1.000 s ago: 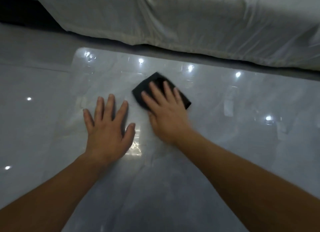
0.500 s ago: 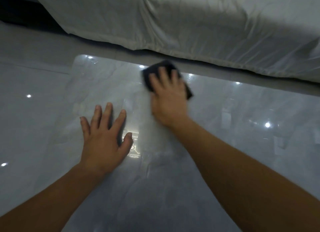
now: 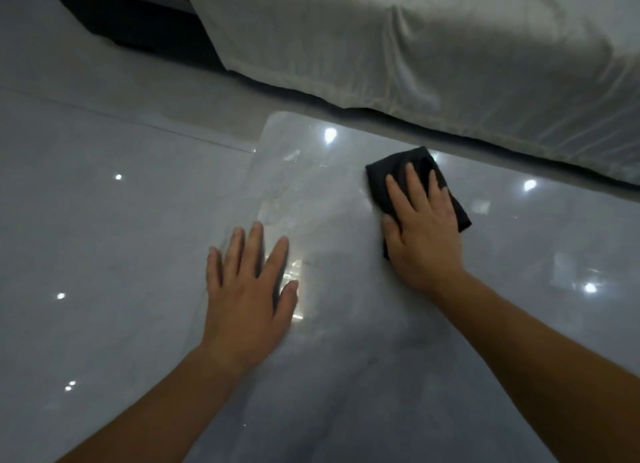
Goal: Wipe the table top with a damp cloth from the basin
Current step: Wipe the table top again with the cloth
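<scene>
A glossy pale marble table top [image 3: 346,376] fills the lower right of the head view, with its rounded far-left corner at upper centre. A folded black cloth [image 3: 391,171] lies flat on it near the far edge. My right hand [image 3: 420,230] presses down on the cloth with fingers spread over it. My left hand [image 3: 247,296] rests palm down on the table top near its left edge, fingers apart, holding nothing. No basin is in view.
A bed with a white sheet [image 3: 433,54] overhangs just beyond the table's far edge. Shiny grey floor tiles [image 3: 86,220] lie to the left, below the table. A dark piece of furniture [image 3: 131,15] stands at the top left.
My right hand has slid the cloth along the far edge towards the right. The camera has swung left, so the table corner now sits nearer the middle. My left hand stays planted.
</scene>
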{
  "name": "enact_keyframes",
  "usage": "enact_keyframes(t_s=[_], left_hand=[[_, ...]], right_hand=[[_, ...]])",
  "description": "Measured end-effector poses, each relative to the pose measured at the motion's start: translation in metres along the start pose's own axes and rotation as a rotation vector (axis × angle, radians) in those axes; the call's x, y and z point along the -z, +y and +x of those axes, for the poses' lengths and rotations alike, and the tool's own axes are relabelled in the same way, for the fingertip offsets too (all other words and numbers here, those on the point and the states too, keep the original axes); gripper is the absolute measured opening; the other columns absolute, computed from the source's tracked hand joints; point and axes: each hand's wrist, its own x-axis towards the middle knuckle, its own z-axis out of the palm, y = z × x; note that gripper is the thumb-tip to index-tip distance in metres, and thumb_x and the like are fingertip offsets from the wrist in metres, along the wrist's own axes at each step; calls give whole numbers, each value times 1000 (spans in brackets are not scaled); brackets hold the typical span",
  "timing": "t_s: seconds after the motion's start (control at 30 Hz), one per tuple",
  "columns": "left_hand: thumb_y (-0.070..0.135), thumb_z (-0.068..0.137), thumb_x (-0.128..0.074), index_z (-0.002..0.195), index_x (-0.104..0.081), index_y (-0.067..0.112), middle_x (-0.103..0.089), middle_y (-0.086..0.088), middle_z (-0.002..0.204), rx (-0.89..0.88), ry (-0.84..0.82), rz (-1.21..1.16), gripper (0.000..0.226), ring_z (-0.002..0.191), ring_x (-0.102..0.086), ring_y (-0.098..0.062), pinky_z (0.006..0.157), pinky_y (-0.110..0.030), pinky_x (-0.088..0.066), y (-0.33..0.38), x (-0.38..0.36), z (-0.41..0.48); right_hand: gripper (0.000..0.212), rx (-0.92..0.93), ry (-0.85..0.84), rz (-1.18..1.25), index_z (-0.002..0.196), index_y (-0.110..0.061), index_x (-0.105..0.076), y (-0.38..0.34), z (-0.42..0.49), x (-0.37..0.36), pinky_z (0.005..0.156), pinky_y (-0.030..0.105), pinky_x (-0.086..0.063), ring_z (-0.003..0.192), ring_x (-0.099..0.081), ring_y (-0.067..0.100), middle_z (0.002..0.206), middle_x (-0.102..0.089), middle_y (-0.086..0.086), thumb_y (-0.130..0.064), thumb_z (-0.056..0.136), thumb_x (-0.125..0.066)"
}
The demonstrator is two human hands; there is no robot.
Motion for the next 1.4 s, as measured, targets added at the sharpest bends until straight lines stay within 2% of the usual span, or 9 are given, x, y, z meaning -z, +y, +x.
enact_keyframes(t_s=[0.13,0.3,0.53,0.63,0.73,1.07,1.13,1.3,1.4], left_hand=[[49,95,-39,154,-34,28,-16,-9,166,-36,11,5,62,154,-6,-31,120,-60,-8,-9,-7,-4],[49,96,-37,155,-32,27,-13,-10,167,-45,11,-31,63,154,-2,-30,120,-60,-5,-13,-10,-2],[52,93,-41,154,-32,18,-12,-10,167,-67,-18,-72,70,154,0,-28,121,-59,-6,-21,-6,-6],[52,91,-43,153,-33,17,-13,-10,167,-77,-13,-80,71,154,-2,-28,121,-58,-4,-21,-5,-4],[51,92,-39,153,-32,17,-12,-8,167,-72,2,-112,69,155,1,-27,122,-56,0,-24,-5,-5],[40,89,-47,138,-53,11,-30,-14,160,-105,11,-233,57,151,-19,-30,124,-50,-2,-40,5,-24],[40,90,-47,135,-55,14,-31,-15,160,-72,15,-187,52,151,-21,-31,122,-55,-9,-42,8,-46],[43,93,-47,143,-47,23,-25,-13,162,42,19,-125,54,152,-16,-29,121,-51,-11,-46,-3,-92],[40,93,-51,144,-46,20,-27,-15,161,66,29,-119,55,151,-19,-30,121,-46,-12,-44,-9,-103]], right_hand=[[59,235,-62,-32,157,-30,-29,-47,32,-13,126,46,-3,155,-8,32,168,-17,2,-44,100,-30],[57,225,-21,-62,159,-29,-23,-106,123,-28,126,46,-1,155,-4,34,169,-10,3,-36,103,-36],[57,677,-258,-149,157,-30,-30,-75,65,-20,126,45,-5,155,-8,30,167,-18,0,-40,100,-31],[56,516,-152,-93,156,-29,-31,-83,108,-19,125,49,-10,155,-11,33,167,-19,2,-37,101,-38],[55,287,-86,-20,158,-31,-26,-110,119,-28,126,45,0,156,-4,30,169,-11,0,-33,104,-40],[55,638,-270,-107,156,-30,-32,-32,-19,-14,126,50,-11,156,-6,26,168,-17,-3,-42,103,-34],[56,600,-227,-144,156,-31,-30,-36,14,-11,125,54,-14,156,-8,29,168,-17,-1,-44,102,-33],[58,164,-35,-65,160,-28,-18,-112,107,-25,125,51,-1,155,-2,35,170,-7,6,-39,105,-34],[59,335,-49,-92,159,-28,-21,-137,78,-45,125,50,0,155,-5,37,169,-11,5,-40,103,-31]])
